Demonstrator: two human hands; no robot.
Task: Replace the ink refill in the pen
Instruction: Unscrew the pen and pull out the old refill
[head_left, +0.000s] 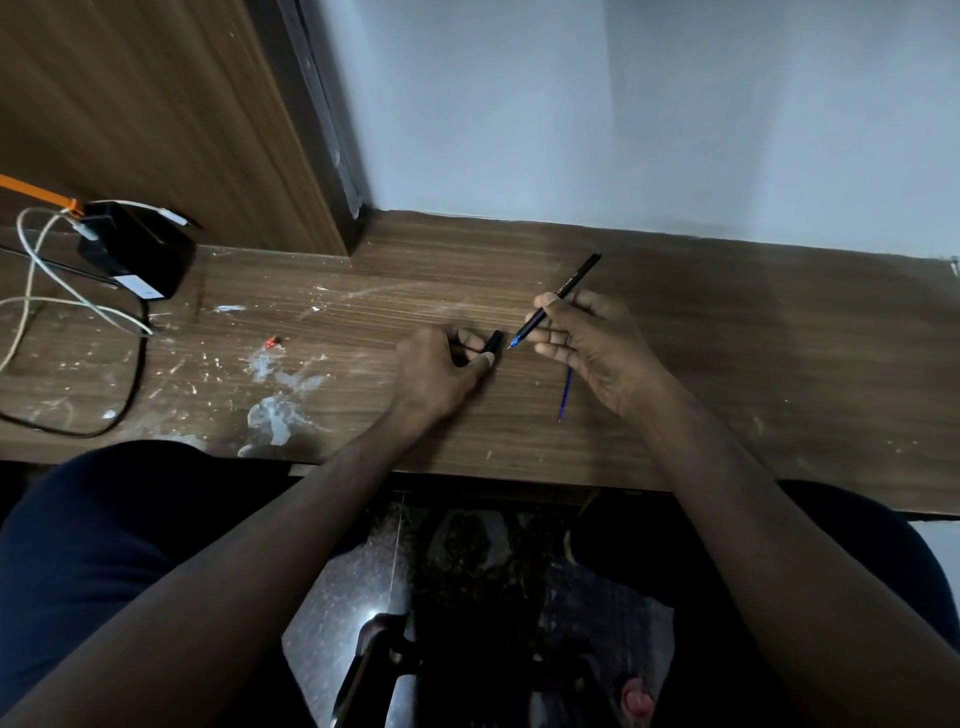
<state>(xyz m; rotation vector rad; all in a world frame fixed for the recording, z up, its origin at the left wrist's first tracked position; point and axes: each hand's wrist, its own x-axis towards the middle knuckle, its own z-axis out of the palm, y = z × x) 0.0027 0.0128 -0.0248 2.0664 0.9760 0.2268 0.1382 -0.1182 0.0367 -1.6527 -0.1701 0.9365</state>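
My right hand (587, 343) holds a slim black pen (566, 291) above the wooden desk (779, 364), its blue writing tip pointing down-left. My left hand (436, 374) grips the black pen cap (494, 344) between thumb and fingers, its open end a short gap from the pen tip. A thin blue ink refill (565, 392) lies on the desk just below my right hand, partly hidden by the palm.
A black charger block (140, 254) with white and black cables (57, 306) sits at the desk's far left. A small red bit (271, 342) lies among white paint stains. A wooden panel stands at back left; a pale wall runs behind the desk.
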